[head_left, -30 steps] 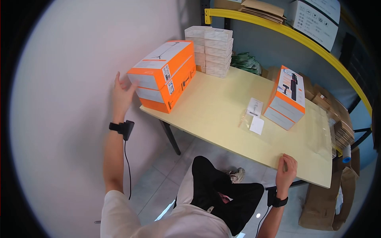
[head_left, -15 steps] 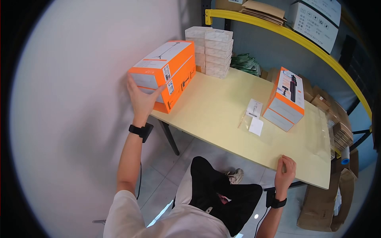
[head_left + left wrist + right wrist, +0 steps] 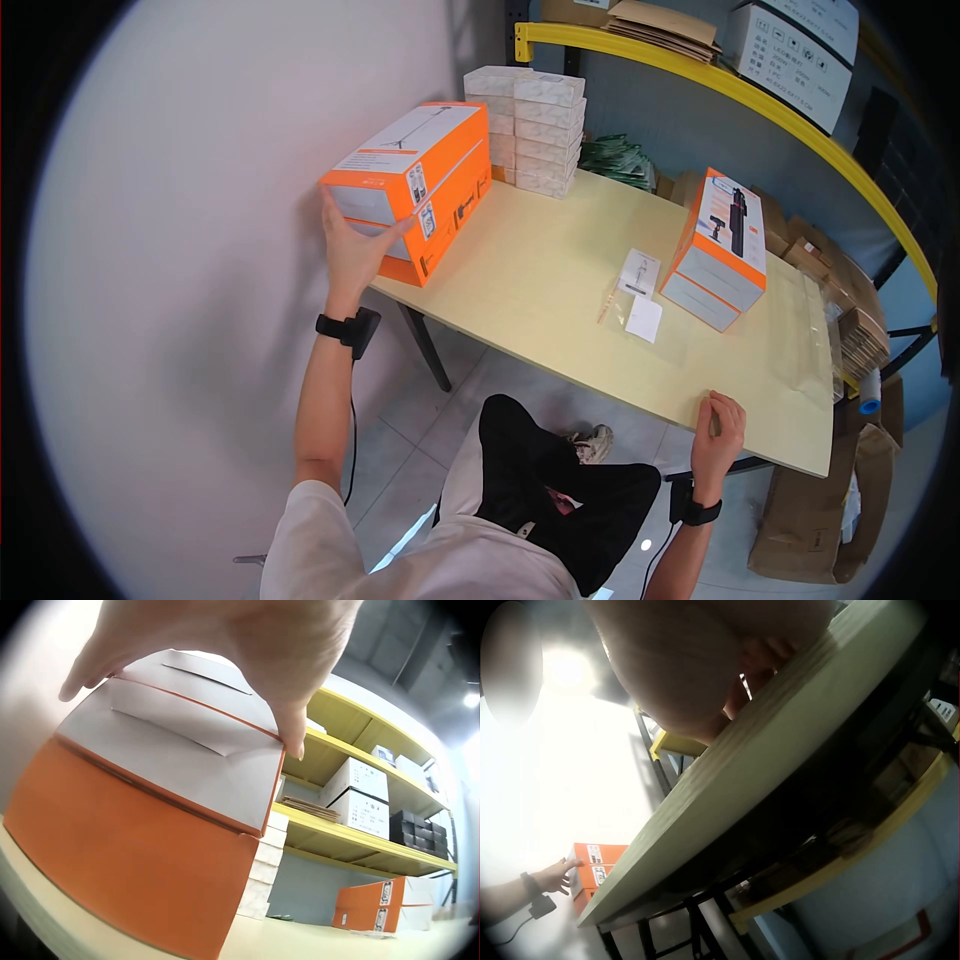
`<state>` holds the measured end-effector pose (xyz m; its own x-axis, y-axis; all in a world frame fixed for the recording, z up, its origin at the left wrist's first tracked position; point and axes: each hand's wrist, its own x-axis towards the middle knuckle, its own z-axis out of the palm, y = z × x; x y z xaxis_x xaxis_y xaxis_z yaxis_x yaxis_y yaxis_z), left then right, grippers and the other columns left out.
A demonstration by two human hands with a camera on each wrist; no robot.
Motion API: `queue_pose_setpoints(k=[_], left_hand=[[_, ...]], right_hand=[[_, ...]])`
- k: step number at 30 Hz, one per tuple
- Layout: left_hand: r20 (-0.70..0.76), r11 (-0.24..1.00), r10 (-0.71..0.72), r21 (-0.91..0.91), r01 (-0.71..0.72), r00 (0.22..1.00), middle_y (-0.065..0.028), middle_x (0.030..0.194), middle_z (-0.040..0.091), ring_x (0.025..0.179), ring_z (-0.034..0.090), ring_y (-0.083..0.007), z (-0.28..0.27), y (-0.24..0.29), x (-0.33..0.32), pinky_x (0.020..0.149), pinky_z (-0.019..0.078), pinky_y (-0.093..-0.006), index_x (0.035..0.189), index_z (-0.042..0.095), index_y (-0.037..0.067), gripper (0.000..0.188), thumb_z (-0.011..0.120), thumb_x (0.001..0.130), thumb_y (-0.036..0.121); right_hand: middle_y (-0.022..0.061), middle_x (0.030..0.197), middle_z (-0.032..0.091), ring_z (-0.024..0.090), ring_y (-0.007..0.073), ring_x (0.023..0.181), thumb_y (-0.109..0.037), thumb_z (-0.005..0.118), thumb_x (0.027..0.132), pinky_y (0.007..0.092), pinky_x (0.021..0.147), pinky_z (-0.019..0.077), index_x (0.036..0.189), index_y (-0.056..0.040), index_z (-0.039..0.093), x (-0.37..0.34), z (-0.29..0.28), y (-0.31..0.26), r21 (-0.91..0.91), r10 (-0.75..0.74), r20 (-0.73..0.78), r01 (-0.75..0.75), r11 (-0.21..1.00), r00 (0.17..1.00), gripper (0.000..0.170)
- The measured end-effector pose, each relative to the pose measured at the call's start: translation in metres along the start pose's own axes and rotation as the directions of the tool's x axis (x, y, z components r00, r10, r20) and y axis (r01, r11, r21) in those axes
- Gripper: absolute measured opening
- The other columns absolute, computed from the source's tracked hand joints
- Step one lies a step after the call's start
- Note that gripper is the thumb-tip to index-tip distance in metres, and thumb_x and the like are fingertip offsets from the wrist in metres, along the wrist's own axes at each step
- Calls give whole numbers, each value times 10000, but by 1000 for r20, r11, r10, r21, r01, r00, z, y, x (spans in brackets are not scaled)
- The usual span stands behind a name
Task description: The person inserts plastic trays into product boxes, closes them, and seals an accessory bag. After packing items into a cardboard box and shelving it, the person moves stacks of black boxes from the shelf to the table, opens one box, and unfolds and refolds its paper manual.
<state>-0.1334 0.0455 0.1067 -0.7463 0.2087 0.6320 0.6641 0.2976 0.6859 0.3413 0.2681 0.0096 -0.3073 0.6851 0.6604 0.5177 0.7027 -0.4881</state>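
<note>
Stacked orange-and-white cardboard boxes (image 3: 452,198) are noted at the left end of the pale yellow table (image 3: 540,270). Their near end is gripped between the widely spread thumb and fingers of the left hand (image 3: 352,256), which is cut off in the left wrist view. The right hand (image 3: 719,432) is rested, loosely curled, at the near edge toward the right corner; apparently nothing is held, its fingertips being dimly shown.

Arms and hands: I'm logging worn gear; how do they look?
The left hand and right hand are ungloved. Each wrist has a black strap, dark block and thin black cable. A white sleeve shows on the left arm; none shows on the right.
</note>
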Motion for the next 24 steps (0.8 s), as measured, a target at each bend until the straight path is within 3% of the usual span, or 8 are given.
queue_pose_setpoints(k=[11, 24], left_hand=[[37, 1000, -1, 8, 0, 999, -276, 1450, 288, 1368, 299, -387, -7, 6, 1, 1120, 297, -461, 1508, 45, -38, 1321, 908, 601, 383], [55, 999, -37, 1, 37, 998, -282, 1459, 268, 1372, 296, -388, -10, 13, -4, 1116, 305, -469, 1516, 34, -11, 1330, 910, 598, 387]], right_hand=[[115, 997, 689, 607, 300, 999, -25, 661, 852, 382, 875, 490, 894, 18, 667, 0, 0, 0, -8, -6, -4, 6, 1000, 1000, 60], [122, 999, 689, 611, 298, 991, -30, 655, 860, 381, 870, 490, 902, 22, 667, 0, 0, 0, -14, -17, 1, 18, 1000, 1000, 68]])
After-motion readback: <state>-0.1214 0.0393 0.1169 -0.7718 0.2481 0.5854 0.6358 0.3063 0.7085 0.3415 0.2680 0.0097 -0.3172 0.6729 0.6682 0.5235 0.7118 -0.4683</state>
